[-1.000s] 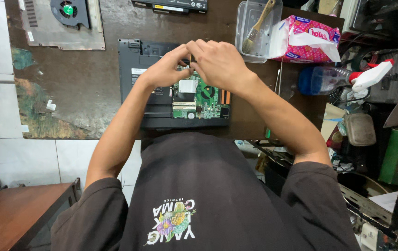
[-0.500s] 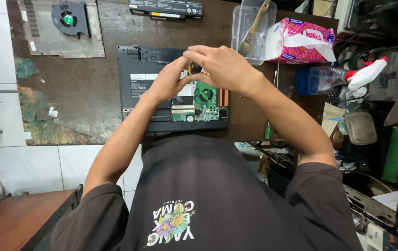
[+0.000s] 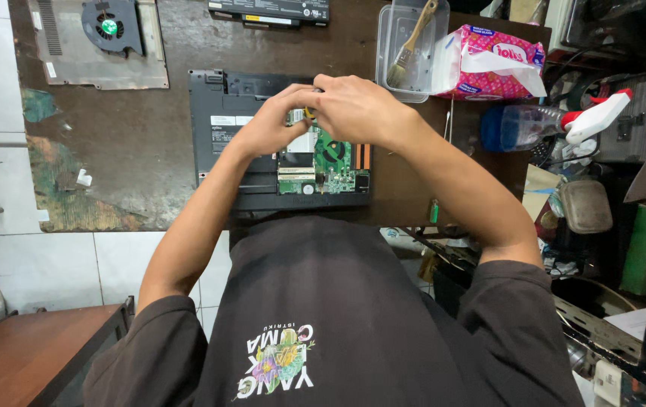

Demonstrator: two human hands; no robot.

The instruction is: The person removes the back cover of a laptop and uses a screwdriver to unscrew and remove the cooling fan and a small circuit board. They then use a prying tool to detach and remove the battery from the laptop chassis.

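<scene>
Worn brown counter (image 3: 134, 158) fills the view, tiled wall at 9 o'clock, cluttered shelves at 3 o'clock. From the left: a detached metal panel with a cooling fan (image 3: 112, 26) lies at 11 o'clock, well apart from the work. Centre: an opened black laptop base (image 3: 221, 128), its green circuit board (image 3: 334, 162) exposed at the right side.

My left hand (image 3: 274, 124) sits over the board's upper edge, grip closed on a small silvery part I cannot identify. My right hand (image 3: 353, 109) meets it from 1 o'clock, fingers pinched around something with a yellow tip; too hidden to say what.

Since a second ago the view has dropped a little and both hands have stayed locked on the same spot above the board. I judge the fiddly step there is still under way, nothing lifted clear.

Further right: a clear tub holding a brush (image 3: 409, 49), a pink tissue pack (image 3: 489, 64), a spray bottle (image 3: 541, 124) at 3 o'clock.
</scene>
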